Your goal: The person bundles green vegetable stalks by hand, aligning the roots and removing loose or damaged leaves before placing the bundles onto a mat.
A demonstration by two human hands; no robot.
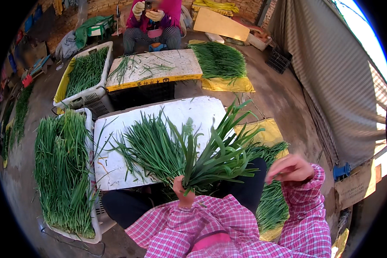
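My left hand [183,194] grips a bunch of green chives [215,157] by the stem ends, with the leaves fanning up and to the right. My right hand [289,168] hovers to the right of the bunch, fingers loosely curled, holding nothing that I can see. More loose chives [152,146] lie on the white board [112,165] in front of my knees. Both sleeves are pink checked cloth.
A white crate [90,124] full of chives stands at my left. A pile of chives [271,202] lies on yellow sheeting at my right. Further off sit another white board [176,64], a second crate [87,71], a chive heap [219,60] and a seated person [152,26].
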